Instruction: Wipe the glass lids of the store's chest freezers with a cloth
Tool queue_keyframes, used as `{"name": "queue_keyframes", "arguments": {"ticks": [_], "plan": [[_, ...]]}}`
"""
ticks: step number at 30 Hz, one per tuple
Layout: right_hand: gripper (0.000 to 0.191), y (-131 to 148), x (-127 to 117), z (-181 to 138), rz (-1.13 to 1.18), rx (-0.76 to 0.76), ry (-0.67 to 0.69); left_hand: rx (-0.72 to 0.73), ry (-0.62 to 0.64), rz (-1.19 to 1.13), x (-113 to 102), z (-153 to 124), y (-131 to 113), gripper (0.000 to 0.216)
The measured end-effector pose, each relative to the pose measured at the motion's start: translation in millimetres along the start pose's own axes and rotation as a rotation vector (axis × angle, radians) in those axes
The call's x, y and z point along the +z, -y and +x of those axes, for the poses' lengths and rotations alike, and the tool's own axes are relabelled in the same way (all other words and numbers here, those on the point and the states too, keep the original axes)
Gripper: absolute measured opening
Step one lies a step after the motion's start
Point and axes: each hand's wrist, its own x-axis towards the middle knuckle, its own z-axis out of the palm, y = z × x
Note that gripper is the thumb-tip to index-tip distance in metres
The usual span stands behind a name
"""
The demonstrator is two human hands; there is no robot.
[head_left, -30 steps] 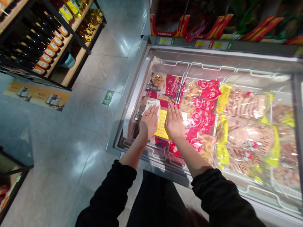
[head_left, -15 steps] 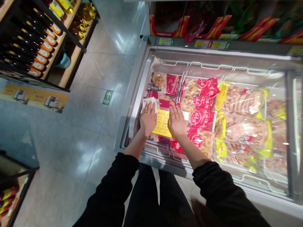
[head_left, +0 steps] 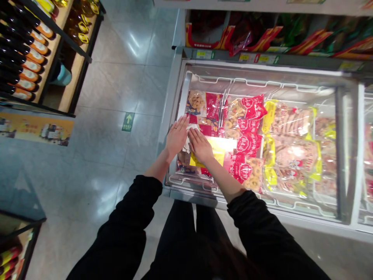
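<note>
Both my hands lie flat, fingers stretched, on the glass lid of a chest freezer (head_left: 174, 97) at its left end. My left hand (head_left: 175, 137) rests by the lid's left edge. My right hand (head_left: 199, 146) is just beside it, nearly touching. A small white cloth (head_left: 190, 126) shows between their fingertips, partly hidden under them. A yellow label (head_left: 217, 154) on the glass sits just right of my right hand. Under the glass lie red snack bags (head_left: 250, 111).
Yellow-edged frozen packs (head_left: 291, 155) fill the freezer's right part. A shelf of red and green bags (head_left: 247, 33) stands behind it. A rack of dark bottles (head_left: 26, 66) lines the aisle at left. A green arrow sticker (head_left: 127, 121) marks the grey floor tiles.
Both hands have slid left across the lid. My right hand has come off the yellow label and closed up to my left hand, with the white cloth now between them.
</note>
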Motion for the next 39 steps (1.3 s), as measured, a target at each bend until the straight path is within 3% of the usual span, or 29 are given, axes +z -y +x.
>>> {"name": "queue_keyframes", "arguments": {"ticks": [3,6,10,14,18,21,25,29,33,36,39], "plan": [[0.064,-1,4,14,-0.010,0.075,0.011,-0.044,-0.061,-0.035,8,5,-3,0.068],[0.065,-4,4,6,-0.031,0.187,-0.029,-0.070,-0.084,-0.054,11,5,-5,0.070],[0.069,14,6,-3,-0.042,0.280,-0.010,-0.072,-0.089,-0.082,10,5,-5,0.070],[0.066,25,6,26,-0.037,0.233,0.057,-0.075,-0.066,-0.095,9,7,-5,0.069],[0.064,3,-4,55,-0.047,0.230,0.051,-0.083,-0.035,-0.089,8,8,-4,0.063],[0.064,-12,-8,44,-0.049,0.312,0.007,-0.076,-0.048,-0.097,7,8,-3,0.063],[0.065,6,5,9,-0.016,0.395,-0.062,-0.040,-0.052,-0.089,7,7,-5,0.065],[0.062,25,14,11,0.008,0.299,-0.012,-0.011,0.010,-0.069,7,8,-7,0.068],[0.061,-1,-6,41,0.011,0.179,0.069,0.016,0.046,-0.067,6,9,-7,0.068],[0.063,-27,-20,48,-0.008,0.239,0.030,0.026,0.047,-0.065,4,8,-7,0.064],[0.064,-28,-18,34,0.000,0.351,-0.022,0.035,0.039,-0.070,2,7,-8,0.064]]}}
